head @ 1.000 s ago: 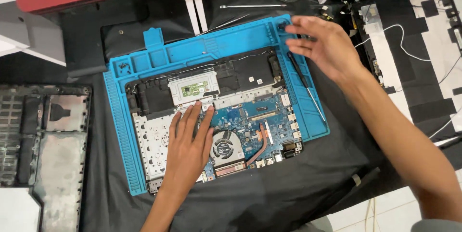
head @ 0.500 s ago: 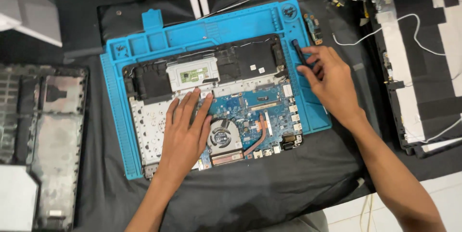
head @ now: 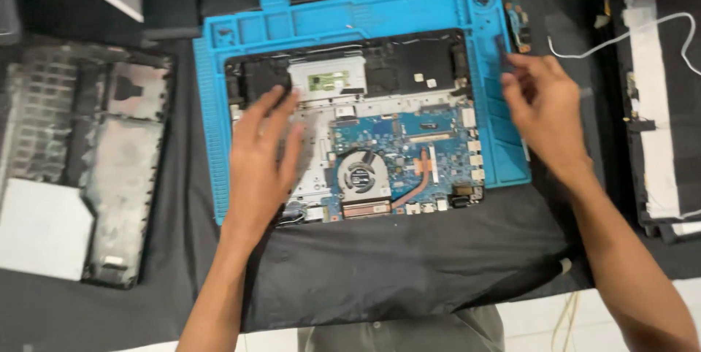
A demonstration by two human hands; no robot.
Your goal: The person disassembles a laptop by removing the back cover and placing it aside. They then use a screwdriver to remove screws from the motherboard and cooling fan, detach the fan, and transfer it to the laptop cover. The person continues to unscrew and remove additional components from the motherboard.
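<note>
While the left hand (head: 259, 169) stays flat and unclenched on the opened laptop chassis (head: 350, 140), the right hand (head: 544, 107) has slid from the mat's inner edge to 3 o'clock, fingers pinching a dark screwdriver (head: 504, 56) on the blue repair mat (head: 504, 155). Fan (head: 363, 177) and motherboard (head: 412, 144) unchanged.

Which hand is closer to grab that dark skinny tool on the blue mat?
Probably the right hand: its fingertips already touch the dark tool on the blue mat. The left hand rests flat on the opened laptop.
</note>
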